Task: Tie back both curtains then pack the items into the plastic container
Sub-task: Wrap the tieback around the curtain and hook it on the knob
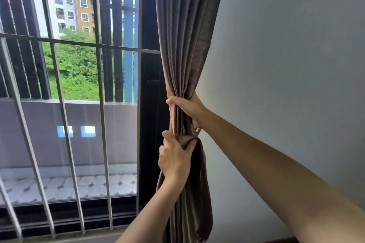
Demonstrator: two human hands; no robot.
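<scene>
Gathering the curtain [185,35] is the step in hand: its folds are bunched into one rope that hangs from 12 o'clock down to 6 o'clock, just right of the middle of the view. The right hand [189,109], just above centre, has its fingers and thumb wrapped tight round the bunch. The left hand [173,158], just below it, grips a tie-back band [187,141] of matching cloth that crosses the folds; how far round the bunch the band goes cannot be seen. A small knob [198,130], perhaps a hook, shows just under the heel of the right hand, on the side of the wall [286,45]. Judging by this, the next move calls for drawing the band snug round the back and fastening its end there, while the right hand holds the folds together. Room is tight on that side: the curtain's edge lies close against the wall, which fills 1 to 5 o'clock. Toward 9 o'clock the window bars [59,85] stand beyond the arms, with free space in front. No second curtain or plastic container is in view.
</scene>
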